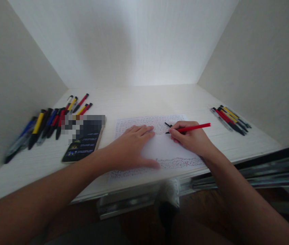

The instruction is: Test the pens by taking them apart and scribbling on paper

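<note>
A sheet of paper [165, 149] with rows of small red marks lies on the white desk [144, 98] in front of me. My left hand [130, 148] rests flat on the paper, fingers stretched out and thumb to the side. My right hand [190, 137] is closed on a red pen [192, 128] with a black tip, held in a writing grip. The pen tip touches the paper near the upper middle of the sheet, just right of my left fingertips.
Several pens in red, yellow, blue and black [50, 124] lie in a row at the left. A dark phone [83, 144] lies beside them. A smaller group of pens [230, 119] lies at the right. Walls enclose the desk on three sides.
</note>
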{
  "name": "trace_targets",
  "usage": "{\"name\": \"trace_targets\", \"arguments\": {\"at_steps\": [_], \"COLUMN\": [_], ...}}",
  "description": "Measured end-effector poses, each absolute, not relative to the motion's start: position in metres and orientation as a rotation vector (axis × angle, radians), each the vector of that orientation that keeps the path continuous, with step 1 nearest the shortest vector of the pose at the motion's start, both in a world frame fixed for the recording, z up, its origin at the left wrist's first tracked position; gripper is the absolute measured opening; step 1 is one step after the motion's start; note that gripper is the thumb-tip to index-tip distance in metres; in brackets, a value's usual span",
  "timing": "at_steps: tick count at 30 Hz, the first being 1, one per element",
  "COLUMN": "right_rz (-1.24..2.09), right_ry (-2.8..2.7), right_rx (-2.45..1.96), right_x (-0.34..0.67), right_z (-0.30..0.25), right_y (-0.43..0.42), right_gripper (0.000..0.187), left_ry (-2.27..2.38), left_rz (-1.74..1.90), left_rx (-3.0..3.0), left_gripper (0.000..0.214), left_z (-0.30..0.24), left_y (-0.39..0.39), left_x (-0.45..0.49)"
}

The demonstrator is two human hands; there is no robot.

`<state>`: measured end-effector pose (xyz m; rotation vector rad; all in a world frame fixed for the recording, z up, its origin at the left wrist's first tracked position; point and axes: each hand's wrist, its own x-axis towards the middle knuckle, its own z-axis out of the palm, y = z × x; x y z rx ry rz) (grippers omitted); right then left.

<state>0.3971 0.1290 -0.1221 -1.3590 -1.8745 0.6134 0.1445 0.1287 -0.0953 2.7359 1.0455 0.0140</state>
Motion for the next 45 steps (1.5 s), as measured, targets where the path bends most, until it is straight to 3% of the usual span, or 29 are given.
{"name": "trace_targets", "arguments": {"at_steps": [45], "right_rz": [0.603], "right_ry": [-1.896], "right_rx": [-1.343], "right_x": [0.3962], "right_z": [-0.1186], "right_y": [0.1261], "right_gripper": [0.019], "left_ry": [1.009], "left_rz": [0.053], "left_rx": [2.728], "left_gripper": [0.104], "left_z": [-0.0964], "left_y": [0.1298], "left_x": [0.1418]}}
